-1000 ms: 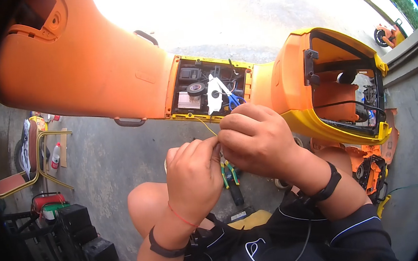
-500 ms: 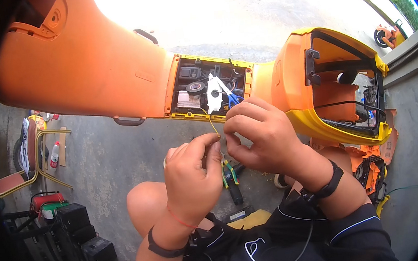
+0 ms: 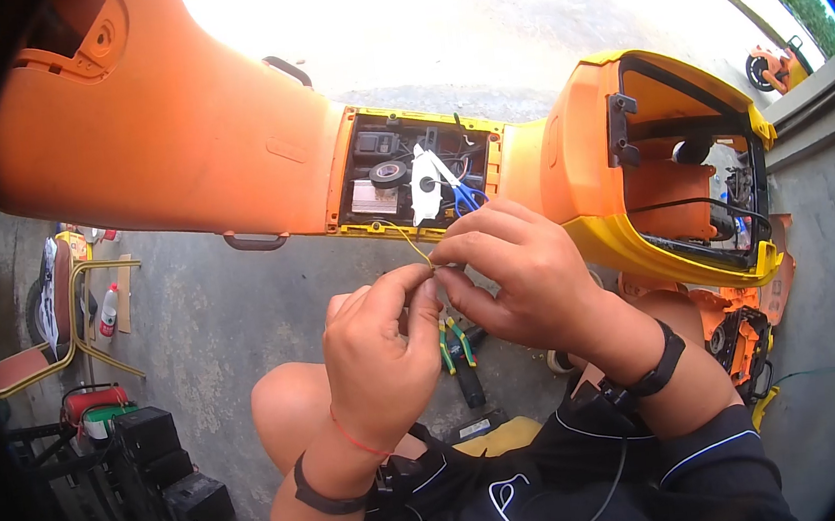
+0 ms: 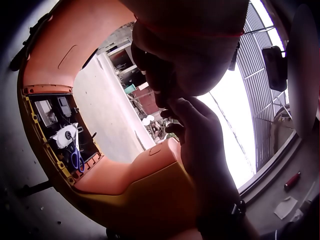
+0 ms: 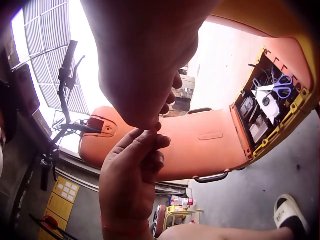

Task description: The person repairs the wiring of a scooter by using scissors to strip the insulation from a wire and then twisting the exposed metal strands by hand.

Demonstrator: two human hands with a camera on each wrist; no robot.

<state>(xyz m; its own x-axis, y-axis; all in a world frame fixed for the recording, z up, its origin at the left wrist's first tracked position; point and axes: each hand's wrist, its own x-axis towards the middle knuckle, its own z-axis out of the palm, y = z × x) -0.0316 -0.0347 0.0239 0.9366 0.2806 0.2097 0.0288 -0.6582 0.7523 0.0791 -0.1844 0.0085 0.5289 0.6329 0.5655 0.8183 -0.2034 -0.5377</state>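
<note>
A thin yellow wire (image 3: pixel 414 245) runs from the compartment (image 3: pixel 352 229) in the orange body to my fingertips. My left hand (image 3: pixel 377 337) pinches its end between thumb and index finger. My right hand (image 3: pixel 529 268) meets it there, thumb and index finger closed on the wire right at the left fingertips. Inside the compartment lie blue-handled scissors (image 3: pixel 470 198), a white sheet (image 3: pixel 425 199) and a black tape roll (image 3: pixel 389 174). In the right wrist view the left hand (image 5: pixel 131 172) touches the right hand (image 5: pixel 145 75); the wire's tip is hidden by fingers.
Green-handled pliers (image 3: pixel 461 345) lie on the floor below my hands. The large orange body (image 3: pixel 206 150) spans the front, its yellow-edged open end (image 3: pixel 706 278) at right. Black boxes (image 3: pixel 159 451) and a chair (image 3: pixel 31 366) stand left. Loose orange parts (image 3: pixel 741 335) lie right.
The right fingers came off the wire, opening a small gap half a second ago, and have returned to the left fingertips. The left hand keeps its pinch, shifting slightly left.
</note>
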